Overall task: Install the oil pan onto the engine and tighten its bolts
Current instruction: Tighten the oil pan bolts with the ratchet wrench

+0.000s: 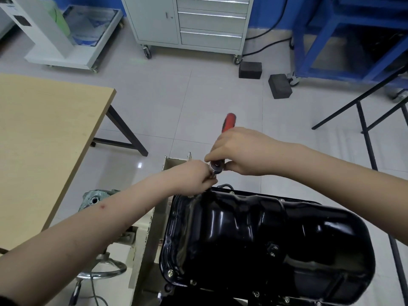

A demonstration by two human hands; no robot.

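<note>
A glossy black oil pan [265,235] sits on the engine at the lower right, with several bolts along its flange, such as one [170,272] at the near left corner. A ratchet wrench with a red handle [229,122] stands over the pan's far left corner. My right hand [240,151] grips the ratchet near its silver head [217,166]. My left hand [192,180] pinches the socket shaft just below the head, at the pan's rim. The bolt under the socket is hidden by my fingers.
A wooden table [44,140] stands to the left. A cream engine stand [145,239] and a chrome stool ring [103,270] lie below my left arm. Two black blocks [280,86] rest on the tiled floor, with a grey drawer cabinet [198,23] and a blue frame [353,40] behind.
</note>
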